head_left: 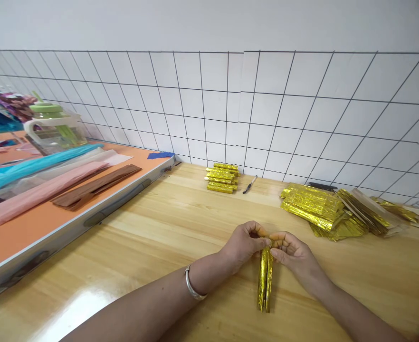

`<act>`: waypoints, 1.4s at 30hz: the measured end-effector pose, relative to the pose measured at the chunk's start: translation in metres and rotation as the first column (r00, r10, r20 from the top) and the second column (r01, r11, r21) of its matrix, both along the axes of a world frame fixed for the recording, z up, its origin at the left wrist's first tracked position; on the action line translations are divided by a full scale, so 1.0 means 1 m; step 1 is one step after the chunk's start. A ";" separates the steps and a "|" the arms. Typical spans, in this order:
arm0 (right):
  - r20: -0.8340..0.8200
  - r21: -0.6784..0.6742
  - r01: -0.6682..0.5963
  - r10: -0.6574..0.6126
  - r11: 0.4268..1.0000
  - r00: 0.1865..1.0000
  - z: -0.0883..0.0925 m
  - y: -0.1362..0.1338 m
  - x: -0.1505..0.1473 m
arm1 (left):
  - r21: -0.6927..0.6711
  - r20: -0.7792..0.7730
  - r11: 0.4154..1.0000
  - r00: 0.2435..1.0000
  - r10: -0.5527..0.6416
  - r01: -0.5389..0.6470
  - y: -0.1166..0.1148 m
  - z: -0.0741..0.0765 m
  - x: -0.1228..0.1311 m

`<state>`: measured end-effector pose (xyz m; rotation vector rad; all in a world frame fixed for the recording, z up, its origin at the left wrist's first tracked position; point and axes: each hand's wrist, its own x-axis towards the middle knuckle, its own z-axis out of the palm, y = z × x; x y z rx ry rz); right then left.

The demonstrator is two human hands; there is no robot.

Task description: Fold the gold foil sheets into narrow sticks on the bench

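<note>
A piece of shiny gold foil paper [264, 285], rolled or folded into two narrow side-by-side lengths, points toward me above the wooden table. My left hand [247, 244] pinches its far end between thumb and fingers. From the other side, my right hand [293, 254] grips that same end, its fingertips close to the left ones. What lies right between the fingertips is partly hidden. A silver bangle [193, 285] circles my left wrist.
Rolled gold foil pieces [222, 178] are stacked by the tiled wall, with a pen [250, 184] beside them. At right lies a heap of flat gold foil sheets [312, 204]. An orange raised board [99, 199] at left bears coloured crepe strips [52, 185] and a green-lidded jug [52, 126].
</note>
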<state>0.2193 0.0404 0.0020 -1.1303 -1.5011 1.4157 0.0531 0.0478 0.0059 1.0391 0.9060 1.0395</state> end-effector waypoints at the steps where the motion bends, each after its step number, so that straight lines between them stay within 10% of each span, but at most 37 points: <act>1: 0.000 0.001 0.010 -0.010 1.000 1.000 0.000 0.001 0.000 | 0.003 0.008 1.000 1.000 -0.002 0.002 0.000 -0.001 0.000; 42: 0.131 0.087 0.074 -0.085 0.993 0.988 -0.014 -0.007 -0.004 | 0.021 -0.206 0.997 0.976 0.073 -0.070 0.001 0.002 0.002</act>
